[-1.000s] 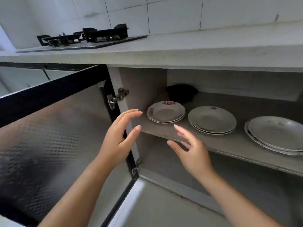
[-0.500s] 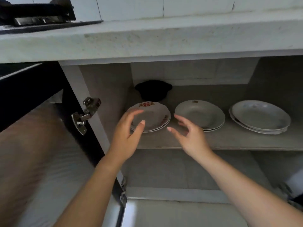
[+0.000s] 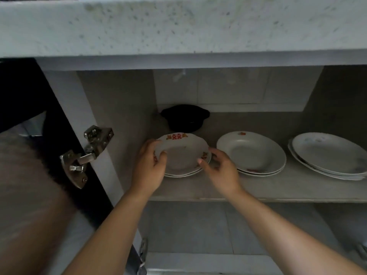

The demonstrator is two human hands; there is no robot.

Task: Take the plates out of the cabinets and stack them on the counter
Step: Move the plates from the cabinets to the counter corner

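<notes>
Clasping plate stack point(image 3: 183, 155) edgewise: left hand point(image 3: 149, 168), right hand point(image 3: 221, 170).

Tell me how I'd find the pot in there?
Look under the counter at the open cabinet's shelf. Three stacks of plates sit in a row, and the pot is behind the leftmost stack, in the back corner. It's the only black thing, round with little side handles.

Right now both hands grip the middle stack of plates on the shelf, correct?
Wrong stack. The head view shows the left hand and the right hand gripping the left stack of plates on the shelf, the one in front of the black pot. Neither hand touches the middle stack.
</notes>
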